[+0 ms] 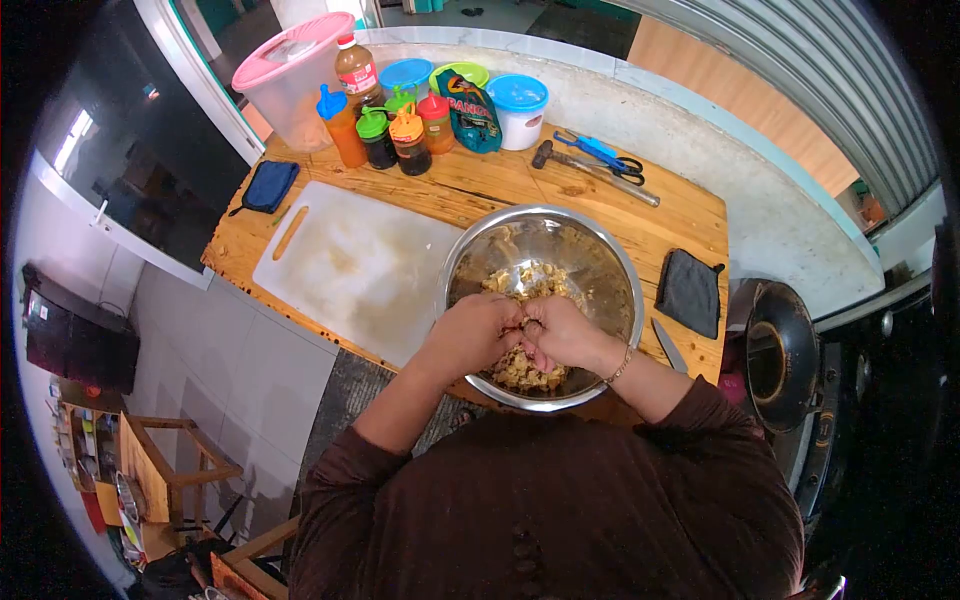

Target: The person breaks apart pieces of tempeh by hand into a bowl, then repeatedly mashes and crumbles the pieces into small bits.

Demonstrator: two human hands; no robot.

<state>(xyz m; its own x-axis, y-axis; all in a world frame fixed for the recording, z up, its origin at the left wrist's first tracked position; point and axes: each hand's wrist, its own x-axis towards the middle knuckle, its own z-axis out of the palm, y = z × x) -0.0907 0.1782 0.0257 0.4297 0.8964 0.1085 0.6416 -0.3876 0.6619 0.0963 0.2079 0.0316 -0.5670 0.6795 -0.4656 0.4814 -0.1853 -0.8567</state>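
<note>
A large steel mixing bowl [625, 270] stands at the front of the wooden table. Crumbly, tan-brown food [530, 372] lies in it in small chunks, and I cannot make out its exact kind. Over the bowl, my left hand [474, 332] is closed, its fingers curled inward against the other hand. My right hand [566, 332], with a thin bracelet at the wrist, is also closed, thumb and fingers pinched together. Between the meeting fingertips is a bit of the crumbly food, mostly hidden by the fingers. Left of the bowl, a white cutting board [350, 260] lies flat with wet smears.
Sauce bottles [407, 140], lidded tubs [518, 110] and a pink-lidded container [290, 100] line the back. A hammer [590, 170], blue-handled scissors [600, 150], a knife [668, 346] and dark cloths [690, 292] lie around. A black wok [783, 355] sits right.
</note>
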